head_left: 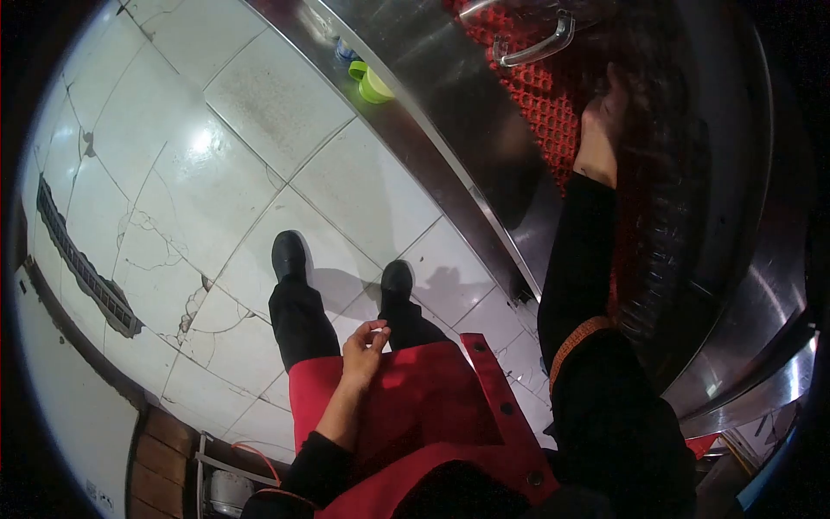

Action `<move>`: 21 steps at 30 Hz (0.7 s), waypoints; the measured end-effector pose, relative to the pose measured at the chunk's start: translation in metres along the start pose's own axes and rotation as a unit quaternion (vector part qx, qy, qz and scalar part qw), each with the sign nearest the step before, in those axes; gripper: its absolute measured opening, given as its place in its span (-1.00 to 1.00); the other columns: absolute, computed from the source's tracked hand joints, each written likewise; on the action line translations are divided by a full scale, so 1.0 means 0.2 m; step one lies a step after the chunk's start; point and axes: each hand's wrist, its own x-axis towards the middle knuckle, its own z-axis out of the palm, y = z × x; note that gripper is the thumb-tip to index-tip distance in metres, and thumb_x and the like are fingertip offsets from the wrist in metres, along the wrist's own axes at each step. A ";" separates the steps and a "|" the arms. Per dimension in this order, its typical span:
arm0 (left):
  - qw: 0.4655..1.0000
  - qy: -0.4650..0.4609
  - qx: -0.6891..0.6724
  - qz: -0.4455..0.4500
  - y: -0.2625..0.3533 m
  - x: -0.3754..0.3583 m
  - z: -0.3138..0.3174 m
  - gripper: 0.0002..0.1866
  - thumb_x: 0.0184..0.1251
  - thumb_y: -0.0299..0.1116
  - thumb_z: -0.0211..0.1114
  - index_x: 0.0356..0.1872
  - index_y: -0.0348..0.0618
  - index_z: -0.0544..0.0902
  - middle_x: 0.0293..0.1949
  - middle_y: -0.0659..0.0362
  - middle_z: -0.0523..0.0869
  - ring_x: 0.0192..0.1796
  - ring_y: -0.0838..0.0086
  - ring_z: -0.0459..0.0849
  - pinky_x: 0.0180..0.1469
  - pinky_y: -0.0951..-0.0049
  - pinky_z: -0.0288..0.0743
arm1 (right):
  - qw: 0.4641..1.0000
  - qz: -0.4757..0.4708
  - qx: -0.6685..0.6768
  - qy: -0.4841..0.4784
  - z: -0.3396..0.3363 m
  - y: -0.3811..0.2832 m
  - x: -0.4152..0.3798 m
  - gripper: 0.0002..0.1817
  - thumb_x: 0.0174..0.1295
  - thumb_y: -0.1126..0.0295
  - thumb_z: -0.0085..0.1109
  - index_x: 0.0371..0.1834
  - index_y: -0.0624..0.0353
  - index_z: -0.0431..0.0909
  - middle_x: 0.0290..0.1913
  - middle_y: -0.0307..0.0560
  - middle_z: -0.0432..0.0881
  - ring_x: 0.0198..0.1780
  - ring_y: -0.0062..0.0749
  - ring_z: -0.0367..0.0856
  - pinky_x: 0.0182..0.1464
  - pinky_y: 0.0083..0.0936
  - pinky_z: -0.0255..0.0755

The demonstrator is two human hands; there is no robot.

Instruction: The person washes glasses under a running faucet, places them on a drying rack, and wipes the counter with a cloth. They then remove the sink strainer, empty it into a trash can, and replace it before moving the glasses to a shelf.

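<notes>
My left hand (pixel 363 348) hangs in front of the red apron (pixel 406 398) at my waist. Its fingers are loosely bent, the thumb a little apart from them, and nothing shows between them. My right hand (pixel 605 117) reaches out over a red perforated mat (pixel 540 108) on the steel counter. Shadow darkens its fingers, so their grip cannot be made out. Just left of that hand is a clear curved handle (pixel 545 48); the vessel it belongs to is mostly lost in the dark. Clear, shiny shapes (pixel 653 259) lie right of my forearm, too dim to name.
Along the counter's lower ledge sits a lime-green cup (pixel 372 84). Below is a cracked white tile floor (pixel 233 173) with a broken strip (pixel 86 259) at left. My shoes (pixel 290 253) stand near the counter. A metal pot (pixel 232 491) is on a rack at bottom left.
</notes>
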 end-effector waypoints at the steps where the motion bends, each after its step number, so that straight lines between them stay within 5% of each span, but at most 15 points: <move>1: 1.000 -0.002 0.000 0.000 0.02 -0.01 0.00 -0.73 0.14 -0.31 0.22 -0.17 -0.21 0.55 -0.47 0.22 0.60 -0.37 0.63 0.49 -0.24 0.61 0.36 | 1.000 -0.001 -0.002 0.000 -0.04 0.05 0.07 -0.74 -0.06 0.56 0.23 -0.29 0.09 0.44 -0.32 -0.22 0.50 -0.34 -0.50 0.45 -0.29 -0.50 0.41; 4: 0.998 -0.036 -0.028 -0.035 0.05 -0.01 0.00 -0.75 0.16 -0.31 0.19 -0.17 -0.21 0.55 -0.33 0.21 0.59 -0.21 0.56 0.47 -0.09 0.54 0.30 | 0.991 -0.063 0.098 -0.072 -0.07 0.08 0.12 -0.66 -0.07 0.55 0.26 -0.19 0.12 0.43 -0.22 -0.19 0.50 -0.20 -0.46 0.46 -0.22 -0.49 0.41; 7: 0.997 -0.049 -0.038 -0.036 0.05 0.01 0.00 -0.75 0.17 -0.32 0.17 -0.16 -0.21 0.54 -0.31 0.20 0.58 -0.18 0.55 0.47 -0.08 0.53 0.29 | 0.985 -0.130 -0.093 -0.068 -0.06 -0.04 -0.01 -0.65 0.00 0.44 0.23 -0.12 0.14 0.40 -0.09 -0.13 0.47 -0.05 -0.41 0.42 -0.09 -0.42 0.36; 13: 0.992 -0.060 -0.105 -0.039 0.10 0.00 0.00 -0.74 0.16 -0.34 0.20 -0.15 -0.22 0.54 -0.42 0.24 0.57 -0.30 0.62 0.46 -0.17 0.61 0.32 | 0.981 0.065 -0.168 -0.074 -0.19 -0.30 -0.23 -0.52 0.16 0.04 0.02 -0.02 0.19 0.37 -0.08 -0.05 0.48 -0.08 -0.33 0.47 0.00 -0.35 0.30; 15: 0.988 -0.063 -0.130 -0.056 0.10 0.01 0.00 -0.75 0.16 -0.36 0.20 -0.15 -0.24 0.53 -0.41 0.25 0.56 -0.28 0.63 0.46 -0.17 0.63 0.32 | 0.912 0.195 -0.356 -0.069 -0.34 -0.40 -0.31 -0.39 0.14 -0.05 -0.01 0.05 0.26 0.32 -0.02 -0.01 0.45 -0.08 -0.27 0.49 -0.02 -0.33 0.32; 19: 0.984 -0.078 -0.151 -0.046 0.13 0.01 0.01 -0.75 0.16 -0.38 0.20 -0.15 -0.25 0.53 -0.39 0.27 0.56 -0.28 0.64 0.46 -0.16 0.64 0.32 | 0.855 0.239 -0.459 -0.045 -0.54 -0.54 -0.40 -0.35 0.14 -0.07 -0.02 0.10 0.28 0.27 0.00 0.10 0.41 -0.06 -0.22 0.49 -0.06 -0.25 0.39; 21: 0.985 -0.088 -0.143 -0.037 0.14 0.01 0.00 -0.75 0.17 -0.37 0.19 -0.16 -0.25 0.53 -0.38 0.28 0.56 -0.28 0.64 0.46 -0.15 0.64 0.31 | 0.869 0.168 -0.464 -0.031 -0.53 -0.56 -0.44 -0.34 0.13 -0.14 -0.07 0.04 0.26 0.35 -0.07 -0.02 0.49 -0.08 -0.32 0.50 -0.11 -0.34 0.37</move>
